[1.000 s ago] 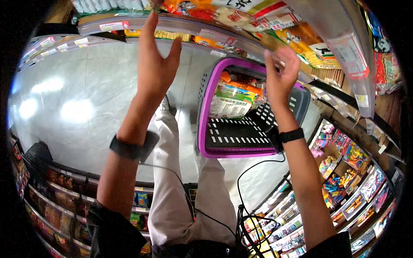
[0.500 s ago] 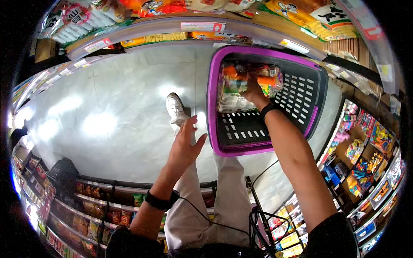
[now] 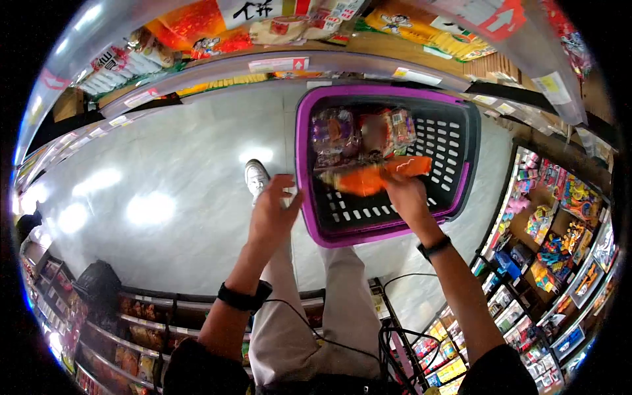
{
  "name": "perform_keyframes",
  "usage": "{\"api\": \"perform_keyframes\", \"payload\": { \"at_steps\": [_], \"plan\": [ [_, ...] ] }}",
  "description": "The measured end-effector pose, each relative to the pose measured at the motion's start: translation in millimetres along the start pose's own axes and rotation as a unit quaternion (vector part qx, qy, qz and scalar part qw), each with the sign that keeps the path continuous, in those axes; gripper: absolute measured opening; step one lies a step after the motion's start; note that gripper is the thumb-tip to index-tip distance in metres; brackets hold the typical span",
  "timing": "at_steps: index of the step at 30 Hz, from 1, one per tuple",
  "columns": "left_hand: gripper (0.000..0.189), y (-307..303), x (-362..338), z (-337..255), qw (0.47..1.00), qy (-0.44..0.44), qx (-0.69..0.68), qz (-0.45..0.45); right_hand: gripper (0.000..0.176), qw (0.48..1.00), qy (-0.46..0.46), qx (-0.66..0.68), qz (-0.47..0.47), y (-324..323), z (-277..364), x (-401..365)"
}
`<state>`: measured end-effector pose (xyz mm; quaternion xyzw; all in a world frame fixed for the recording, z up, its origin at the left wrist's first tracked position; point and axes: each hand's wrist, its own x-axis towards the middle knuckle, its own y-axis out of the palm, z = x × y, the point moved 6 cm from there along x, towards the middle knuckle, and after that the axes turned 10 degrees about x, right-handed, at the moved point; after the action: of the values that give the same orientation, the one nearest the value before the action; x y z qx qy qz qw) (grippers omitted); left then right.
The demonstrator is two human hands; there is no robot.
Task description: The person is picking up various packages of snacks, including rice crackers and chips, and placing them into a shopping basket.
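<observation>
A dark basket with a purple rim [image 3: 304, 151] stands on the floor in front of me. My right hand [image 3: 406, 197] reaches over its near part, fingers closed on an orange package [image 3: 368, 180], which is blurred by motion. Farther back in the basket lie a purple clear-wrapped package [image 3: 334, 131] and a red package [image 3: 401, 127]. Just left of the purple rim is my left hand [image 3: 271, 209], its fingers apart and nothing in it.
Shelves with bagged food [image 3: 276, 29] run along the top. A rack of small colourful goods [image 3: 559, 237] stands at the right, snack shelves [image 3: 141, 329] at the lower left. A black cable [image 3: 316, 331] crosses my legs.
My right hand has drawn the orange package toward me, uncovering the packages beneath. My left hand is nearer the rim. The basket appears slightly farther left and lower in view.
</observation>
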<state>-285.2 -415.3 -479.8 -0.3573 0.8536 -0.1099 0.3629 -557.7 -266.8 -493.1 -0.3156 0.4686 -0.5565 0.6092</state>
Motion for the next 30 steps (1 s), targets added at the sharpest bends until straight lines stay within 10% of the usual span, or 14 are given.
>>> {"api": "perform_keyframes", "payload": {
  "at_steps": [6,9,12,14,16,17,20,21,24,27,28,30],
  "plan": [
    [0.055,5.3,28.8,-28.9,0.978,-0.082,-0.194,0.011,0.031,0.969,-0.125,0.207,-0.045,-184.0,25.3,-83.2],
    [0.067,55.0,30.9,-59.0,0.922,-0.007,-0.282,0.264,0.026,0.937,-0.135,0.295,-0.133,-241.1,22.6,-100.5],
    [0.073,100.2,11.3,-79.5,0.815,-0.028,-0.378,0.438,0.026,0.888,-0.057,0.420,-0.180,-256.0,2.2,-102.9],
    [0.070,116.9,6.6,-97.9,0.793,-0.067,-0.460,0.394,0.043,0.936,0.100,0.317,-0.119,-245.6,-30.8,-118.5],
    [0.057,103.7,-3.0,-118.9,0.781,-0.098,-0.528,0.319,0.071,0.715,0.243,0.611,-0.237,-232.7,-35.5,-104.2],
    [0.055,109.6,-2.8,-113.7,0.779,-0.085,-0.543,0.303,0.090,0.684,0.262,0.654,-0.190,-221.3,-52.1,-107.3],
    [0.053,116.6,-2.2,-117.7,0.781,-0.074,-0.561,0.264,0.086,0.348,0.248,0.873,-0.235,-206.7,-31.7,-82.2],
    [0.054,113.6,1.2,-124.9,0.789,-0.049,-0.568,0.229,0.087,0.393,0.146,0.892,-0.167,-193.9,-40.5,-95.3],
    [0.055,113.9,16.6,-138.0,0.799,-0.021,-0.581,0.154,0.097,0.285,0.095,0.931,-0.208,-183.6,-24.2,-68.3],
    [0.045,125.8,38.6,-138.1,0.780,-0.046,-0.611,0.128,0.106,0.374,0.169,0.866,-0.287,-184.7,-40.7,-39.4],
    [0.041,120.3,43.7,-157.1,0.751,-0.052,-0.649,0.113,0.084,0.394,0.105,0.878,-0.252,-185.5,-42.8,-28.1],
    [0.040,120.6,57.9,-178.0,0.764,0.002,-0.636,0.111,0.059,0.552,0.291,0.726,-0.288,-175.7,-47.7,-14.7]
  ]
}}
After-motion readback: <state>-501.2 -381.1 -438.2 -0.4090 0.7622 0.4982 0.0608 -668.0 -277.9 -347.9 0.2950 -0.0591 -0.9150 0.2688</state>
